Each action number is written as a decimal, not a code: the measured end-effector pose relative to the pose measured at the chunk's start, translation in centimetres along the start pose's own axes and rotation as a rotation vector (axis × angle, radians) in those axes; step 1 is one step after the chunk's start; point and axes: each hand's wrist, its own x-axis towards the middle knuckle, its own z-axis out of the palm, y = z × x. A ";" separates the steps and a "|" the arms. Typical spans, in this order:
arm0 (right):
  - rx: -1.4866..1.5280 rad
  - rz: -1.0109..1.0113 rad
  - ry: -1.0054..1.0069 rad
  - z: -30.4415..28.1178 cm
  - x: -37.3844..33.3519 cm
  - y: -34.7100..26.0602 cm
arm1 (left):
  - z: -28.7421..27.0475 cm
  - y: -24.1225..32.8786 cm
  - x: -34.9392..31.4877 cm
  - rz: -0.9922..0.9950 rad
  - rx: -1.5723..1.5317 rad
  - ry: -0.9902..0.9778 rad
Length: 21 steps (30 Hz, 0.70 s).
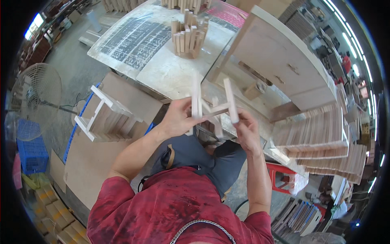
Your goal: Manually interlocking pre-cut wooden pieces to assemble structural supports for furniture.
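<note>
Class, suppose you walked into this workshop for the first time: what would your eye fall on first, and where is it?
First, the pale wooden frame at the centre, held between the left hand and right hand. Next, the person's red shirt, filling the lower middle. Then the upright sticks, clustered on the table near the top, and the blue crate at far left.

a grey floor (77,61), pale worktable (158,75), red stool (273,177); tube lights (349,45) glow at right, a bright opening (35,26) upper left.
</note>
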 end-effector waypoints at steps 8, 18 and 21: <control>-0.237 -0.012 -0.245 5.5 8.8 -0.5 | -8.2 -2.2 0.9 0.802 1.075 0.183; -0.440 -0.292 -0.017 11.3 17.3 11.0 | -11.3 3.3 -11.5 0.485 1.368 0.579; -0.616 -0.240 0.015 9.5 19.3 14.2 | -13.7 8.4 -13.9 0.201 1.458 0.870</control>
